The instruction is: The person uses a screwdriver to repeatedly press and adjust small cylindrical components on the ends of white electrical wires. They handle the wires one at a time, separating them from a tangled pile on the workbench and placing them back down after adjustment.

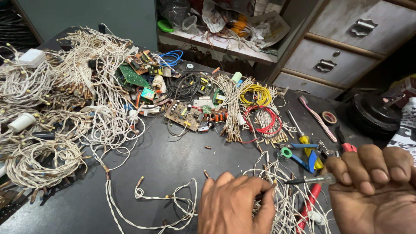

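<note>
Curled into a fist at five o'clock, right hand, fingers closed around a thin metal tool with a clear bead-like end, its dark tip pointing toward nine o'clock. Just beside it at six o'clock, left hand, knuckles up, fingers bent down and pinched onto a strand of the white twisted wire lying in a loose tangle between the two hands. Directly past the fingers, toward one o'clock: blue-handled cutters, a yellow-handled screwdriver, a red-handled tool partly under the wire. Farther out at twelve, coils of red wire and yellow wire, a brown circuit board studded with small parts. From nine to eleven o'clock, heaped bundles of pale cord, matte and kinked, tipped with small bulbs. At two o'clock, a pink toothbrush, a small roll of tape, a round black glossy casing. All on a dark, smooth, scuffed tabletop. Beyond, grey wooden drawers with metal pulls and a cluttered shelf.
</note>
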Motion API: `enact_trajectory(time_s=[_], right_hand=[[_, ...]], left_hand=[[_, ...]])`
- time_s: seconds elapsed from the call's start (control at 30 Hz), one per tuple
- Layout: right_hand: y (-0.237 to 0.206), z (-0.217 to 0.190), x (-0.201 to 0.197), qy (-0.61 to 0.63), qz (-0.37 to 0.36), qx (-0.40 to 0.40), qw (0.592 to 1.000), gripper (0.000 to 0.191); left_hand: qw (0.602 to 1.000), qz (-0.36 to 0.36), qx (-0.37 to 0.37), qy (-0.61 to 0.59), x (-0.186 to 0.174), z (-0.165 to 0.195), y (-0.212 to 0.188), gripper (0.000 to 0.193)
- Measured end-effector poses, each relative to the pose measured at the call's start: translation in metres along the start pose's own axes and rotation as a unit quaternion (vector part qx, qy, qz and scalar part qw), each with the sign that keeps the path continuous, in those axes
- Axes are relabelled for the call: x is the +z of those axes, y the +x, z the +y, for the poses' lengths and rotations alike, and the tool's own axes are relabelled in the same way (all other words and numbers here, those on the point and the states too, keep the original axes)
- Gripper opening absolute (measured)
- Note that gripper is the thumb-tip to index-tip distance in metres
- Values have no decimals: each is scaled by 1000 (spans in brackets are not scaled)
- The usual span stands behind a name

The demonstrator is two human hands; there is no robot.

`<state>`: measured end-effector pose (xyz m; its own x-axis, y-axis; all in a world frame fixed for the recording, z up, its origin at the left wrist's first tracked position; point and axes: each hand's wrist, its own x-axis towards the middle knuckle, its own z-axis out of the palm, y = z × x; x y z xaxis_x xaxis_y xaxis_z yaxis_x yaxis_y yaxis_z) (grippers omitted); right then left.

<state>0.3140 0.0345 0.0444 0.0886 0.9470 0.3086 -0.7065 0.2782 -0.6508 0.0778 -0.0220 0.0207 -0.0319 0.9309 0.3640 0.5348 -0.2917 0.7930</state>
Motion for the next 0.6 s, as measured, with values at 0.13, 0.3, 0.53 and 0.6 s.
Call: enact_trajectory(time_s=[0.13,0.3,0.53,0.6], right_hand=[[1,0,-7,28,-15,13,999,45],[3,0,-19,57,-32,28,997,38],[3,2,-21,67,-27,36,997,35],[3,2,-21,62,-25,33,997,37]], left_hand=[[1000,-3,0,-1,-1,0,1,14],[1000,-20,-12,-8,-2,1,2,13],[998,-55,-33,-8,-5,2,3,13],[999,-42,-18,-8,-4,1,2,13]])
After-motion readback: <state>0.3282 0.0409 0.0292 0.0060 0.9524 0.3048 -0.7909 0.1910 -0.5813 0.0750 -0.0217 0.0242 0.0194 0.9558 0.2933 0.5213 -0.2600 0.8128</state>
